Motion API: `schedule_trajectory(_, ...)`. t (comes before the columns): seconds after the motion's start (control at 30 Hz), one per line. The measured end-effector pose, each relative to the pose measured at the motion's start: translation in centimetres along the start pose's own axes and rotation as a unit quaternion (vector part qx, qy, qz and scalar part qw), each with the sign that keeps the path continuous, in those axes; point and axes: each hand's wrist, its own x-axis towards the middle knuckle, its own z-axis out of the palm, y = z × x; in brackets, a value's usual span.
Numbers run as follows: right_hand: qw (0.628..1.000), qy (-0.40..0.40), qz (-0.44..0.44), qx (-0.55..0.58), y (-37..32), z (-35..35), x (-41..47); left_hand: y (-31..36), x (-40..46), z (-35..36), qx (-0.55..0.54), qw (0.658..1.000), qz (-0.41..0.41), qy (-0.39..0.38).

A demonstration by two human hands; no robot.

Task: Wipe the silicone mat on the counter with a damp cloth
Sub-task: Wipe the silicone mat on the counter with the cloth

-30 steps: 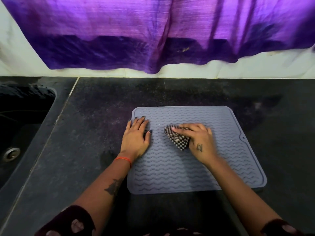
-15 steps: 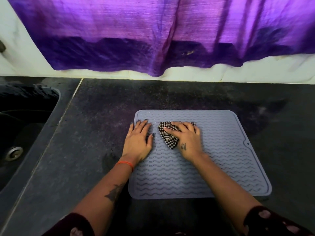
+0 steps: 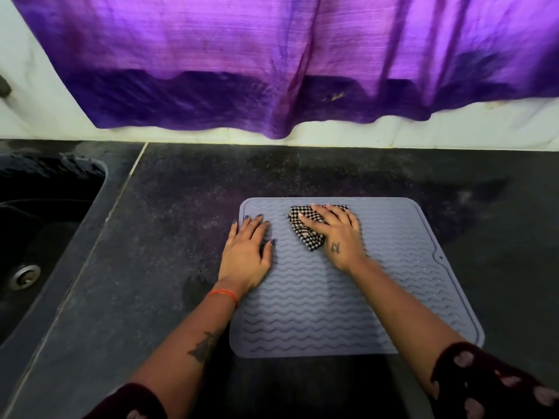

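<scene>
A grey silicone mat (image 3: pixel 393 282) with wavy ridges lies flat on the dark counter (image 3: pixel 169 237). My left hand (image 3: pixel 246 252) lies flat on the mat's left edge, fingers straight, pressing it down. My right hand (image 3: pixel 335 234) presses a black-and-white checked cloth (image 3: pixel 304 234) onto the far part of the mat with straight fingers; the cloth's right part is hidden under the hand.
A dark sink (image 3: pixel 39 225) with a metal drain (image 3: pixel 25 276) sits at the left. A purple curtain (image 3: pixel 272 62) hangs over the white wall behind the counter. Bare dark counter lies right of the mat.
My right hand has pushed the cloth from the mat's middle up towards its far edge. My left hand has stayed on the mat's left edge.
</scene>
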Motion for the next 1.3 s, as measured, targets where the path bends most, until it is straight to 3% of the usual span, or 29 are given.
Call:
schedule_trajectory(0.17, 0.999, -0.027, -0.013, 0.023, 0.8, -1.6, 1.7, 0.0, 0.0, 0.0, -0.005, 1.0, -0.001, 0.0)
schedule_trajectory(0.27, 0.997, 0.037, 0.018, 0.058, 0.1, -1.9, 2.7, 0.0, 0.0, -0.2, -0.001, 1.0, 0.0, 0.002)
schedule_trajectory(0.4, 1.0, -0.006, 0.021, -0.01, -0.4, 0.2, 2.5, 0.1, 0.0, 0.0, 0.002, 1.0, -0.001, 0.0)
schedule_trajectory(0.57, 0.999, -0.041, -0.003, 0.021, 0.7, -1.6, 3.9, 0.0, 0.0, 0.0, 0.008, 1.0, 0.0, 0.001)
schedule_trajectory(0.7, 0.999, 0.007, 0.038, -0.01, 2.0, -2.0, 3.2, 0.0, 0.1, 0.0, 0.0, 1.0, 0.0, 0.002)
schedule_trajectory(0.93, 0.996, -0.066, 0.054, 0.005, 2.5, -1.9, 3.3, 0.0, -0.1, -0.1, -0.005, 1.0, -0.004, -0.001)
schedule_trajectory(1.17, 0.996, 0.035, 0.078, -0.019, 2.0, -0.7, -2.2, 0.1, 0.0, -0.2, 0.001, 1.0, 0.0, 0.002)
schedule_trajectory(1.3, 0.996, 0.0, 0.085, -0.016, 2.0, -0.6, -1.7, 0.2, -0.1, -0.3, -0.001, 1.0, 0.002, 0.003)
